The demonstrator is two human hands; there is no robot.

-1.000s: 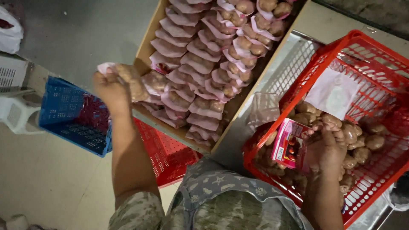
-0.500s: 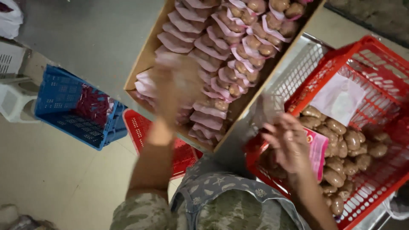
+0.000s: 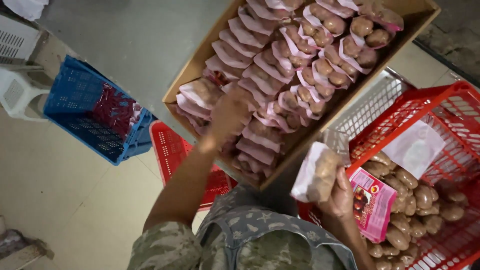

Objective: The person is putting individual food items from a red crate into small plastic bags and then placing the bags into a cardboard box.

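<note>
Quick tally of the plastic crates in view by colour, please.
Red crates: 2, one holding loose brown pieces, one on the floor.
Blue crates: 1.
White crates: 1, beside the cardboard box.
Total: 4.

Floor (image 3: 65,200): pale, smooth tiles, dimly lit. Grey desk (image 3: 135,45): matte top, upper left. White plastic stool (image 3: 17,92): slatted, at far left edge. Blue crate (image 3: 75,95) and red crate (image 3: 172,150): on floor beneath desk edge. Dark rough ground (image 3: 457,30): upper right corner.

Left hand (image 3: 227,116) motion-blurred, red basket (image 3: 452,107) cut off at right edge, cardboard box (image 3: 195,70) top cropped
</note>
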